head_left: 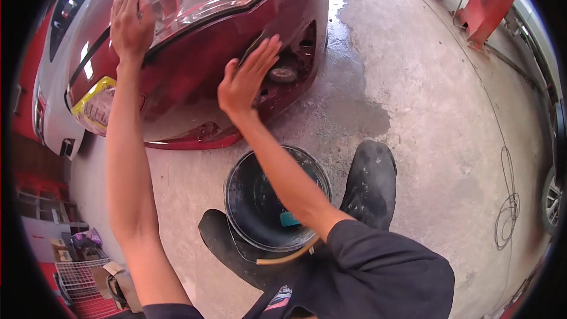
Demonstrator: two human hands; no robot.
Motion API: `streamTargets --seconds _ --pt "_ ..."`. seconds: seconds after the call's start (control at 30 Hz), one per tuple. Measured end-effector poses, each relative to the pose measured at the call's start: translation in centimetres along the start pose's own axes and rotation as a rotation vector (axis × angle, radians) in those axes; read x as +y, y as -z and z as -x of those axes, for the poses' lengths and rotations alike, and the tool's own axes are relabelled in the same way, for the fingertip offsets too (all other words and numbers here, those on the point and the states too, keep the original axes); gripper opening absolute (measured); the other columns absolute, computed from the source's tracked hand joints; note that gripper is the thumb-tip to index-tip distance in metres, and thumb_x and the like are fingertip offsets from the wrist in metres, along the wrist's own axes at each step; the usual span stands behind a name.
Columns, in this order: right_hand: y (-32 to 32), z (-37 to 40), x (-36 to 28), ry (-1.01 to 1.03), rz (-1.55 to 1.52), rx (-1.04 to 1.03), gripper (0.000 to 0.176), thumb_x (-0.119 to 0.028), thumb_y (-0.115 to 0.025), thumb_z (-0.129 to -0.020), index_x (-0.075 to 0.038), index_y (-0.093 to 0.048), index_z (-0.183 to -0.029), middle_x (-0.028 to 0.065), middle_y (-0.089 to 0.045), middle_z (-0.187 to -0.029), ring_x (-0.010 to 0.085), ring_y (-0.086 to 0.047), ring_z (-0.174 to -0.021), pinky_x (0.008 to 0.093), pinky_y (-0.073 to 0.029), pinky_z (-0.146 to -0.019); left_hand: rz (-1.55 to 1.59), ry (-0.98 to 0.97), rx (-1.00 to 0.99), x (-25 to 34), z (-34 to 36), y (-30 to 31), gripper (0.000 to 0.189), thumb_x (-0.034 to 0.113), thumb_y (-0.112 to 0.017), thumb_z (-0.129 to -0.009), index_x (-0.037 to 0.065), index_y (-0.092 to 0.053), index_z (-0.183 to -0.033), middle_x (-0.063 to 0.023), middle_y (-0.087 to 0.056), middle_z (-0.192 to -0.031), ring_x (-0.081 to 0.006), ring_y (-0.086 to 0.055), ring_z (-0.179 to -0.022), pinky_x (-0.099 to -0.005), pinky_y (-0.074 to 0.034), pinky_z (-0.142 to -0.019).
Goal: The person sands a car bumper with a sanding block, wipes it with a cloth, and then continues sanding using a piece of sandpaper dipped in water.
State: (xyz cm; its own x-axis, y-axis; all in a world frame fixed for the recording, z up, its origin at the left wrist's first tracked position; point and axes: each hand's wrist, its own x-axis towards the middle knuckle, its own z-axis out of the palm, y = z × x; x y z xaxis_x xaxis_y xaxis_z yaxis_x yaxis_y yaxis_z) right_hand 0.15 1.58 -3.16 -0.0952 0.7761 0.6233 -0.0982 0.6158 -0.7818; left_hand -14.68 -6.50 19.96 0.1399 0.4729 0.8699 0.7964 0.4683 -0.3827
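A dark red car bumper (195, 77) spreads in front of me, with wet, dull patches on it. My left hand (131, 26) lies open with straight fingers over the bumper's upper edge, close to the clear headlight. Lower and to the right, my right hand (248, 80) is laid flat on the bumper beside the fog lamp (283, 73). A thin dark sheet (253, 47) sticks out between its thumb and forefinger; most of it is hidden. Between my boots stands a black bucket (245, 201) with a teal block (289, 219) in it.
A tan hose (283, 258) lies by the bucket rim. Wet patches darken the concrete floor (425, 142). A loose cable (506, 212) is coiled at right, below a red lift post (487, 6). A white wire rack (85, 283) stands at lower left.
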Motion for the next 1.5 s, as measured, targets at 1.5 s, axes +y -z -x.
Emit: streamTargets --seconds 1.5 --pt "1.7 -3.2 2.7 0.153 -0.026 -0.001 0.072 -0.027 -0.036 -0.112 0.017 -0.01 -0.163 0.0377 -0.01 -0.172 0.0533 -0.01 -0.161 0.0625 -0.007 -0.13 -0.042 -0.02 0.015 0.2 0.3 -0.5 0.04 0.026 -0.051 -0.109 0.022 -0.065 -0.147 -0.0048 -0.065 -0.149 -0.0303 -0.056 -0.143 -0.043 -0.044 -0.118"
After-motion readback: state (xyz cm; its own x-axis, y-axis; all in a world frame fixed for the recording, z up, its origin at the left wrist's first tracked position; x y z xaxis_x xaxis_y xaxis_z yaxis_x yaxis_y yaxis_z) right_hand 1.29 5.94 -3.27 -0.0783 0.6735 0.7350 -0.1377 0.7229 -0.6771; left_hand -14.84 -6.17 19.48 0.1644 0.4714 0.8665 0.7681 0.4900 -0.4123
